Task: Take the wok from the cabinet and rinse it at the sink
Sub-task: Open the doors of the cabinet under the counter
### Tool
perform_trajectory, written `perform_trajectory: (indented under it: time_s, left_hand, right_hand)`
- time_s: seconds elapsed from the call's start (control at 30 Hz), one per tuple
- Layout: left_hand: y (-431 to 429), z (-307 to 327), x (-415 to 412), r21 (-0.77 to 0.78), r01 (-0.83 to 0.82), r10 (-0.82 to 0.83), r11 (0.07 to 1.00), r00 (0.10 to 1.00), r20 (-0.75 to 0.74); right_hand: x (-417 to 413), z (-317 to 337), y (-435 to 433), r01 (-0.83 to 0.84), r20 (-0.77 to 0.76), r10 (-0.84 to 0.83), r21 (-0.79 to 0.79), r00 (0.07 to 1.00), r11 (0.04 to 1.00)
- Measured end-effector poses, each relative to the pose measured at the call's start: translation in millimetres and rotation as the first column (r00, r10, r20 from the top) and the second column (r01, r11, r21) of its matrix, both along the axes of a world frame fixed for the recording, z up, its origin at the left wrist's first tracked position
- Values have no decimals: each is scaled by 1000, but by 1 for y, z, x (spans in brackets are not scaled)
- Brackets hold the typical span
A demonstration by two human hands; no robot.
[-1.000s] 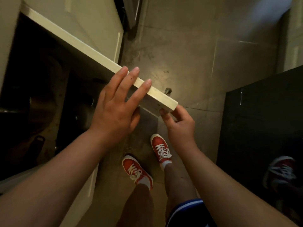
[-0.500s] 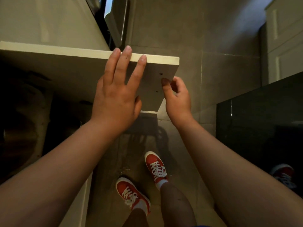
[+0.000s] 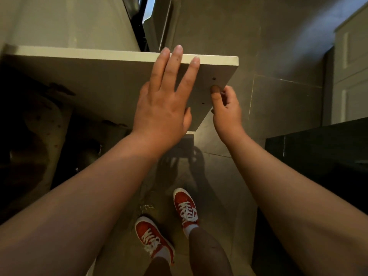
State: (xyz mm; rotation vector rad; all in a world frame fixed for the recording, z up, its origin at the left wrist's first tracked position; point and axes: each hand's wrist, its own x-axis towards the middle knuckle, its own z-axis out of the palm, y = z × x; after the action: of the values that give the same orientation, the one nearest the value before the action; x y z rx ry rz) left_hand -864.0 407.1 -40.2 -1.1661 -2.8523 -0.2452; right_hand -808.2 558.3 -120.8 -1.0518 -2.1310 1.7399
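Note:
A cream cabinet door [image 3: 103, 82] stands swung open toward me across the upper middle. My left hand [image 3: 163, 102] lies flat on its inner face, fingers spread and reaching over the top edge. My right hand [image 3: 226, 110] pinches the door's free edge near the corner, thumb on the inner face and fingers curled behind. The dark cabinet interior [image 3: 29, 156] opens at the left; dim rounded shapes sit inside, and I cannot make out a wok among them.
Grey floor tiles [image 3: 278, 100] spread ahead and below. My red sneakers [image 3: 185, 208] stand on them. A black counter or appliance [image 3: 322, 156] fills the right side. White panelled cabinets [image 3: 350, 72] rise at the far right. An appliance door [image 3: 157, 22] sits at top centre.
The door has swung further open, its face now turned square toward me. Both hands stayed on it, the left flat, the right at the edge. My feet shifted back.

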Motion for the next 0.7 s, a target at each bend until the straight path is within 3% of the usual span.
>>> perform_trajectory:
  time_s: [0.1,0.2,0.27,0.33,0.43,0.53,0.7]
  left_hand:
    - [-18,0,12,152,6,-12,988,999,41]
    - [-56,-12,45,264,-175,111,948,964,241]
    - [-94,-26,73,214,-344,237,914,883,404]
    - [-135,-42,104,105,-548,420,830,738,527]
    - [-192,-62,151,-24,-813,640,582,441,629]
    - [-237,-72,190,-54,-949,697,309,188,692]
    - [-283,-72,220,55,-992,732,-111,-44,679]
  right_hand:
    - [13,-14,-15,38,77,-35,-38,996,999]
    - [31,-30,-47,35,243,-19,-62,970,998]
    - [44,-38,-75,-83,274,116,-131,955,988]
    - [55,-42,-105,-266,249,312,-202,917,942]
    - [62,-41,-151,-476,220,536,-273,815,836]
    - [59,-32,-198,-625,185,690,-308,700,717]
    - [48,-15,-270,-879,105,911,-240,398,411]
